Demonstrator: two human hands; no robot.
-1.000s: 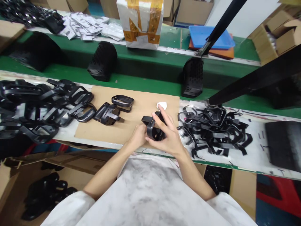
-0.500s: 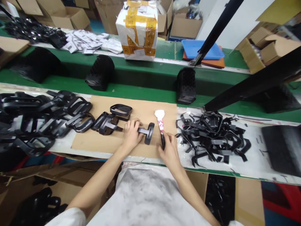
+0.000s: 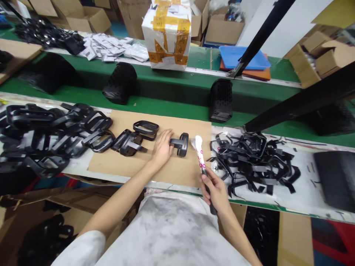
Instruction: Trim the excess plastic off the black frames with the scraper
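My left hand (image 3: 163, 148) lies over the stem of a black plastic bracket (image 3: 182, 145), holding it down on the cardboard sheet (image 3: 133, 170). The bracket's oval frame end sticks out to the right of my fingers. My right hand (image 3: 215, 190) is wrapped round the black handle of a hammer-like tool (image 3: 200, 153), whose head is covered in white wrapping with pink marks. The tool is raised and tilted, its head just right of the bracket and apart from it. More black brackets (image 3: 130, 145) lie left of my left hand.
A heap of black brackets (image 3: 44, 129) covers the left of the bench. On the right lies a pile of bent black strips (image 3: 255, 162). Black perforated bins (image 3: 221, 101) stand on the green surface behind, below a taped white box (image 3: 168, 40). A dark post (image 3: 294, 92) slants across the right.
My right hand has lifted the tool off the cardboard and drawn it right and toward me. My left hand stays on the bracket, which has turned slightly. The view has shifted a little.
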